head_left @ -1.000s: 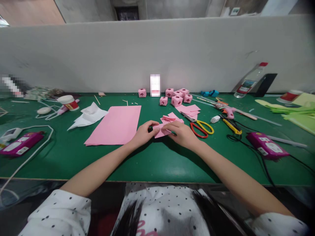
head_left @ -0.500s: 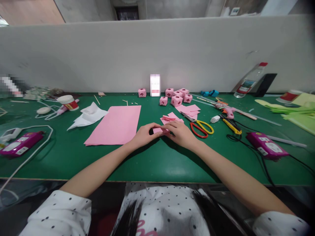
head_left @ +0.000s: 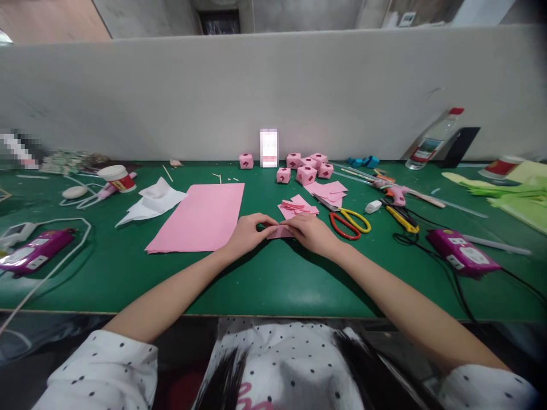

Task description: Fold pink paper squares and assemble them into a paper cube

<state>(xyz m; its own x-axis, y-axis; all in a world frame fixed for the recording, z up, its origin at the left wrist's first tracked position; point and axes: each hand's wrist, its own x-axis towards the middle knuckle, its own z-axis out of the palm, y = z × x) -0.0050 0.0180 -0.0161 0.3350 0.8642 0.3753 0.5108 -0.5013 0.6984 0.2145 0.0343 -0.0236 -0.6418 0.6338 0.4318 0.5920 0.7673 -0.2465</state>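
Note:
A small pink piece of paper (head_left: 280, 232) lies on the green table between my hands. My left hand (head_left: 253, 232) pinches its left end, thumb and fingers together. On the other end are the closed fingers of my right hand (head_left: 311, 230), which partly cover it. Just beyond my fingers are small pink paper pieces and strips (head_left: 299, 206). To the left of my left hand is a stack of large pink sheets (head_left: 200, 216). Scissors (head_left: 351, 222) with red and yellow handles rest to the right, blades on more pink pieces (head_left: 331, 191).
Several folded pink paper cubes (head_left: 306, 174) stand near the partition, beside a lit phone (head_left: 269, 148). On the right are a glue gun (head_left: 397, 195), a yellow cutter (head_left: 401, 219), a purple power strip (head_left: 464, 252) with cables and a bottle (head_left: 431, 142). Crumpled white tissue (head_left: 151, 200) and a cup (head_left: 116, 177) sit left.
The small pink paper now lies flatter and lower between my hands. My fingertips have shifted to pinch along its upper edge.

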